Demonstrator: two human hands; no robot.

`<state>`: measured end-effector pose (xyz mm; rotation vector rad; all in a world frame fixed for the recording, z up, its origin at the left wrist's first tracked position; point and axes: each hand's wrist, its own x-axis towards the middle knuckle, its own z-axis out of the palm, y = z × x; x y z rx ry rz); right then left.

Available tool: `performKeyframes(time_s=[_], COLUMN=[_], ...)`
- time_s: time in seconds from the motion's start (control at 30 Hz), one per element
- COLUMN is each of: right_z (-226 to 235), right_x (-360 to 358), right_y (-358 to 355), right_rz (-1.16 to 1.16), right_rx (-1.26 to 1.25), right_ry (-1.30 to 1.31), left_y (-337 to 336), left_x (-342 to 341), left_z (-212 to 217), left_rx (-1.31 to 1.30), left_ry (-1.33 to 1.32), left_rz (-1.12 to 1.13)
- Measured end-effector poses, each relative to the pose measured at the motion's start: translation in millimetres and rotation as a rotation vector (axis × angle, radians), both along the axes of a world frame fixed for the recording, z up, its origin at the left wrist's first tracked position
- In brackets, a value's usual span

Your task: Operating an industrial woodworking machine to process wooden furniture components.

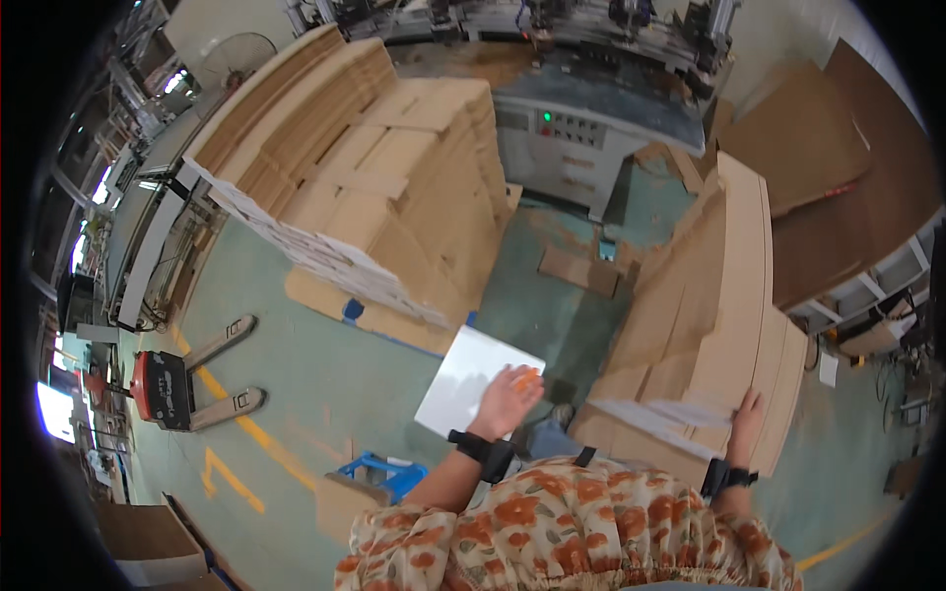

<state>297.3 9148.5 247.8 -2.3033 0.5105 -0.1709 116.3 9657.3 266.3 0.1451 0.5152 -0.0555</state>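
The relation that matters most here is between the white panel (456, 381) and the left hand (506, 400). The panel is in front of the person, a little to the left, between the left stack of brown boards (365, 187) and the right stack of brown boards (734, 315). The left hand lies over its right side, so from this hand the larger part of the panel extends to the left. Its longer axis seems to run from near left to far right, but the lens bends the edges, so I say this with care. The left fingers are bent about a small orange item (527, 378), near the far right corner; I cannot tell if they grasp it firmly, or the panel also, because the underside is hidden.

The right hand (745, 428) is well apart from the panel, so the left hand is clearly nearer. The right fingers lie on the near right part of the right stack, whose long axis goes from near to far. I cannot tell whether this hand grips a board or only rests against it. In my judgement, the left hand is better placed for any move of the panel
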Motion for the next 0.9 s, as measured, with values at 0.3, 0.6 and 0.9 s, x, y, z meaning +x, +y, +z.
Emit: performKeyframes(time_s=[0.3, 0.6, 0.9], right_z=[18.3, 21.9, 108.6], right_x=[-23.5, -17.0, -40.4], right_y=[32.5, 53.1, 101.2], right_rz=[-0.072, -0.166, -0.439], right_rx=[-0.053, 0.197, -0.033], right_ry=[-0.094, -0.107, -0.17], left_y=[-52.6, -105.7, -84.7], left_x=[141.4, 264.7, 401.4], left_z=[26.3, 69.9, 69.1], left_rx=[-0.056, 0.058, 0.23], left_ry=[0.023, -0.041, -0.002], left_rz=[-0.388, -0.788, -0.979])
